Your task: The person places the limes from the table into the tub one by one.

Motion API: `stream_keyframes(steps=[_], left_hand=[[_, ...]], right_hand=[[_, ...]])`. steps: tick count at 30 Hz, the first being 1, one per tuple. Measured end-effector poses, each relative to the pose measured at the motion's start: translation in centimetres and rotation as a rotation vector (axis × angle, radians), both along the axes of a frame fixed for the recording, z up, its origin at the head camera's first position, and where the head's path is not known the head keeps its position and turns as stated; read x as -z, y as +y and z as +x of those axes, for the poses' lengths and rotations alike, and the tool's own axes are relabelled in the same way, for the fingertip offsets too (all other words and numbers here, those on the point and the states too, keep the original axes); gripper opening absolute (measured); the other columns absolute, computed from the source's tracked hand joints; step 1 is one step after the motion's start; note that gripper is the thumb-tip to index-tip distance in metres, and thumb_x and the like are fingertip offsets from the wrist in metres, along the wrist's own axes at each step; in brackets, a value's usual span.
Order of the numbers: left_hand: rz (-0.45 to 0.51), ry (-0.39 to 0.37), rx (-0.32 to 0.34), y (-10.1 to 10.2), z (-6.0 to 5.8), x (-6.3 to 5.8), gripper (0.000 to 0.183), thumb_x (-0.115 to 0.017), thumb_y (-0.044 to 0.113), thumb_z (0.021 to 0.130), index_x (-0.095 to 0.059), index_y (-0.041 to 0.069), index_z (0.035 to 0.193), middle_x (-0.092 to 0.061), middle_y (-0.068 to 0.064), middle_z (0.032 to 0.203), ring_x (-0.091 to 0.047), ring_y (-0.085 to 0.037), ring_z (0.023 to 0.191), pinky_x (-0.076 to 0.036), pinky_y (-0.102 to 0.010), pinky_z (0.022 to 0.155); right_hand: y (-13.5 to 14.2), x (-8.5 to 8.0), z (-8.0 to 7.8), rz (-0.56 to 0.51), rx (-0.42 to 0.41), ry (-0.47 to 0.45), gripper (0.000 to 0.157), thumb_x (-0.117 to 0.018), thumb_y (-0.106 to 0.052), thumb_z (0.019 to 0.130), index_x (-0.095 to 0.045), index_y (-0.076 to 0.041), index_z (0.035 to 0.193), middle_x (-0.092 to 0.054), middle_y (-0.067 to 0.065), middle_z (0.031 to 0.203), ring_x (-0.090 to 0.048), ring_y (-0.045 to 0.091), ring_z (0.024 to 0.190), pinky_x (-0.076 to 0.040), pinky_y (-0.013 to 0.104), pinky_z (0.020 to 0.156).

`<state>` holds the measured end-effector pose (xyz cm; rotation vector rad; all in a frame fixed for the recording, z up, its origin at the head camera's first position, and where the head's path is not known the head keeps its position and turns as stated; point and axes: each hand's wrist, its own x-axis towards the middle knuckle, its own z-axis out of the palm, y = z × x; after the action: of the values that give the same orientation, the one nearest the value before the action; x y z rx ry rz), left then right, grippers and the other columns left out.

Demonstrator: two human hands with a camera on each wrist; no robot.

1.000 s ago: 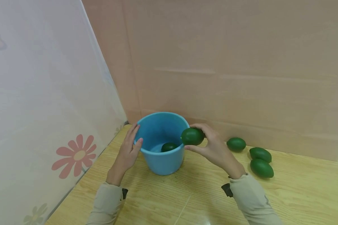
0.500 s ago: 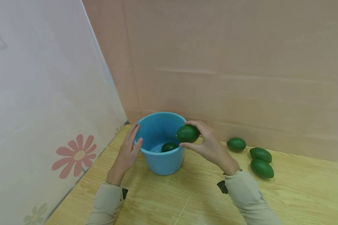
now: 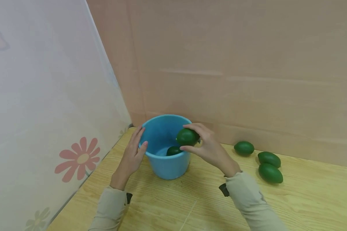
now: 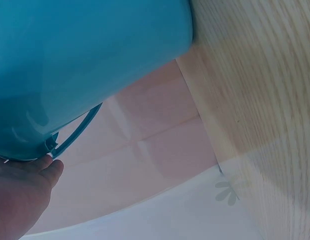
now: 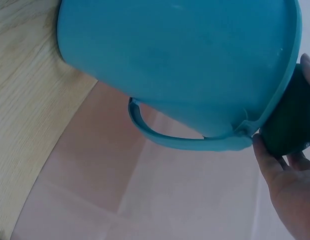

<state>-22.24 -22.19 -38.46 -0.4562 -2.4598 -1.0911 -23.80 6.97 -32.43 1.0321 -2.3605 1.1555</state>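
Observation:
A light blue bucket (image 3: 168, 166) stands upright on the table. My left hand (image 3: 131, 154) rests against the left of its rim, fingers fairly straight, and in the left wrist view its fingertips touch the rim by the handle (image 4: 80, 132). On the other side, my right hand (image 3: 211, 149) holds a dark green lemon (image 3: 187, 137) between thumb and fingers. This lemon is over the right part of the rim, partly above the opening. Another green lemon (image 3: 173, 150) lies inside on the bottom, partly hidden by the near wall.
Several more green lemons lie on the wooden table (image 3: 219, 205) to the right: one (image 3: 244, 148) near the back, two others (image 3: 270, 173) touching each other. A brown panel (image 3: 219, 64) rises behind, and a pale flowered sheet (image 3: 46, 96) borders the left.
My right hand has moved left with the green lemon, from beside the right rim to partly above the bucket's opening. The left hand stays at the rim.

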Motion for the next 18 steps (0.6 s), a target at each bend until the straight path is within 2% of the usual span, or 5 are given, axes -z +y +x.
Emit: stream_keyframes(steps=[18], left_hand=[[0.007,-0.009,-0.007,0.1,0.0,-0.1,0.056,-0.040,0.028,0.107,-0.027,0.006,0.156,-0.018,-0.013,0.165,-0.022,-0.039,0.151,-0.029,-0.065,0.114]], right_hand=[[-0.9,0.0,-1.2,0.050,-0.042,-0.079,0.065,-0.084,-0.029,0.079,-0.056,-0.015,0.137,-0.060,0.006,0.132,-0.063,0.023,0.111,-0.055,0.042,0.091]])
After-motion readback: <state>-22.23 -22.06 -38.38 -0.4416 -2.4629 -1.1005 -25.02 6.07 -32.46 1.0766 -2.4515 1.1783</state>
